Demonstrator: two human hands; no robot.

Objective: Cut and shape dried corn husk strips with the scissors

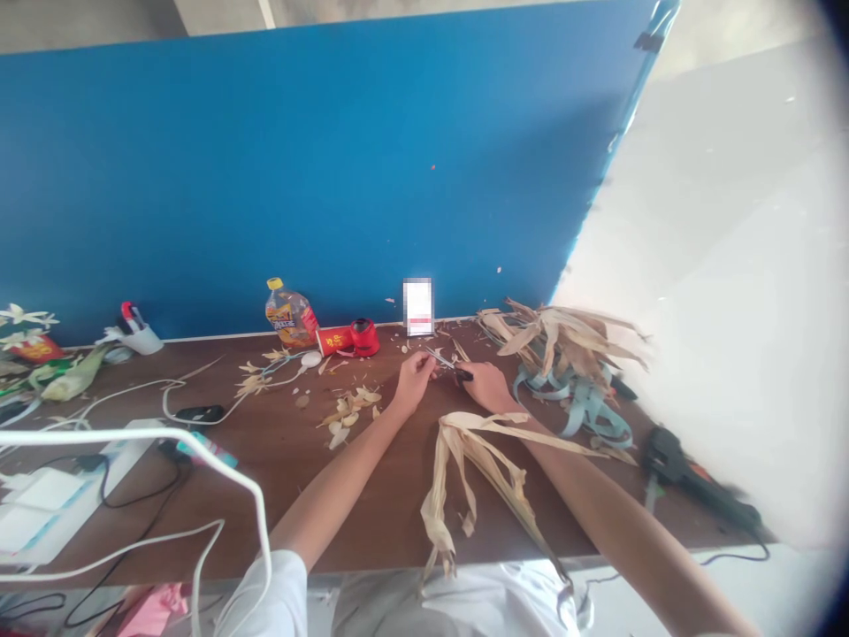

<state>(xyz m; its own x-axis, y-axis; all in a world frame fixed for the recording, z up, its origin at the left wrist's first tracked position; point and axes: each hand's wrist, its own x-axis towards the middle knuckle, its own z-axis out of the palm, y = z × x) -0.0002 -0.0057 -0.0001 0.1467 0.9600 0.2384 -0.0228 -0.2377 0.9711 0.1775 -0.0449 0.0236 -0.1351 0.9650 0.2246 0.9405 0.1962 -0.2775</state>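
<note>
In my right hand (487, 387) I grip a pair of scissors (443, 360) by its dark handles, blades pointing left toward the other hand. My left hand (415, 379) is closed in a pinch close to the blade tips; the small piece in its fingers is too tiny to name. Both hands are above the brown table. Dried corn husk strips (457, 433) lie between my forearms and hang over the front edge. Left of my left hand is a heap of cut husk petals (348, 409). Behind the hands, a phone with a blurred screen (418, 306) leans against the blue panel.
At right lie a husk bundle (557, 336), pale blue ribbon (590, 416) and a black glue gun (690, 478). A plastic bottle (290, 314) and red tape roll (363, 337) stand behind. White cables and a power strip (86, 495) take up the left, with a cup of pens (141, 338).
</note>
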